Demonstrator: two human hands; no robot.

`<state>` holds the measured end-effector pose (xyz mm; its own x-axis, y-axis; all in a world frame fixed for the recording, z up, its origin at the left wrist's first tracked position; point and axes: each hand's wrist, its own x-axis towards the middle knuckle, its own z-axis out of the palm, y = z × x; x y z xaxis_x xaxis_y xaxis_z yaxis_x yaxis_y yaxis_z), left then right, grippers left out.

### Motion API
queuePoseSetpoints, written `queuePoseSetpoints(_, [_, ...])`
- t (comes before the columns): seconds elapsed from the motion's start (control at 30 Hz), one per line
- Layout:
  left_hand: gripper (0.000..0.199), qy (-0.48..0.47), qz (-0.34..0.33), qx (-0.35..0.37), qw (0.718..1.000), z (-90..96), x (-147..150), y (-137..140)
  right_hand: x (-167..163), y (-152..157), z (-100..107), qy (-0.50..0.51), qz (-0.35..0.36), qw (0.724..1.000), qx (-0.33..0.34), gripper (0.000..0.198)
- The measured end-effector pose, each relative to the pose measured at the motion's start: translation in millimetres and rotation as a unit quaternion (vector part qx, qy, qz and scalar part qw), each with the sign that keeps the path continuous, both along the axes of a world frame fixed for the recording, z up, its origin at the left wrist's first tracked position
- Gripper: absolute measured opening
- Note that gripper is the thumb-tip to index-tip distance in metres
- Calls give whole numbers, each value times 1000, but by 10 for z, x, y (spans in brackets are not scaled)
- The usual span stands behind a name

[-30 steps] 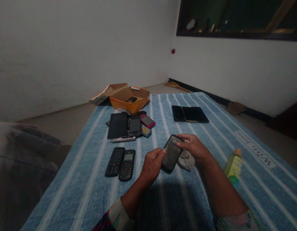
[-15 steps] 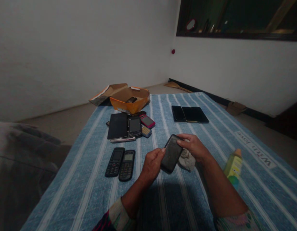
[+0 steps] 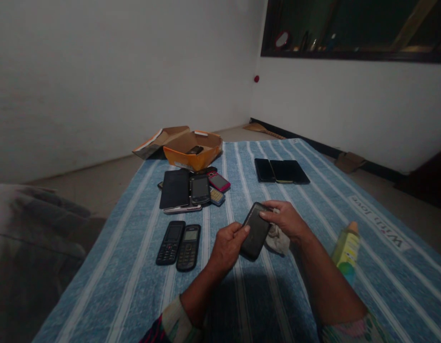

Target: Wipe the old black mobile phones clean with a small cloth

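Observation:
A dark mobile phone point(image 3: 256, 236) is held tilted above the striped cloth, between both hands. My left hand point(image 3: 226, 245) grips its lower left edge, thumb across the face. My right hand point(image 3: 285, 219) pinches its upper right corner, thumb on top and fingers behind. A crumpled whitish rag point(image 3: 278, 242) hangs beneath my right hand; whether the fingers also grip it is hidden. Left of my hands lie two black keypad phones, one point(image 3: 170, 242) beside the other point(image 3: 188, 247).
A pile of phones point(image 3: 200, 189) lies beyond the keypad phones, before an open orange box point(image 3: 191, 157). Several dark phones point(image 3: 282, 171) rest in a row at the far right. A yellow-green bottle point(image 3: 347, 250) lies right of my right arm on the blue striped cloth point(image 3: 134, 267).
My left thumb has slid a little further over the phone's face. My right thumb has shifted slightly left at the top corner. The other things have stayed in place.

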<state>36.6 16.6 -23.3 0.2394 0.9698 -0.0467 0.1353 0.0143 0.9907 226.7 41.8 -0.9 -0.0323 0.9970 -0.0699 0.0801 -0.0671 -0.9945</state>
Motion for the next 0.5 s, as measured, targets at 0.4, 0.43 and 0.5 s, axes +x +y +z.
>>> queuePoseSetpoints(0.4, [48,-18,3,-15,1000,-38,19,7,0,-23,54,-13,46,999,13,38])
queuePoseSetpoints(0.43, [47,-14,10,-14,1000,-33,22,4,-6,-23,53,-17,52,998,19,38])
queuePoseSetpoints(0.5, [47,-2,20,-8,1000,-30,24,2,-14,-25,54,-23,55,998,29,38])
